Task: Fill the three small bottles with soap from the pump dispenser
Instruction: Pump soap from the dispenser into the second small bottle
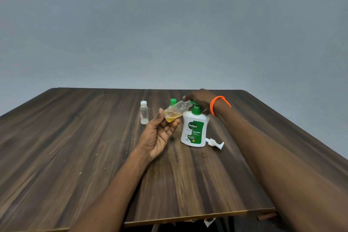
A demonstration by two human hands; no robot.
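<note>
My left hand (160, 133) holds a small clear bottle (175, 112) tilted, its open neck up against the green spout of the pump dispenser (194, 130). Amber soap lies in the bottle's lower end. My right hand (199, 98), with an orange bracelet at the wrist, presses down on the green pump head. The dispenser is white with a green label and stands upright on the wooden table (94, 147). A second small clear bottle (144, 112) with a white cap stands to the left. A third bottle with a green cap (173, 101) shows just behind the held one.
A white cap piece (215, 143) lies on the table just right of the dispenser's base. The table's near edge (197, 220) runs below my forearms. A plain grey wall stands behind the table.
</note>
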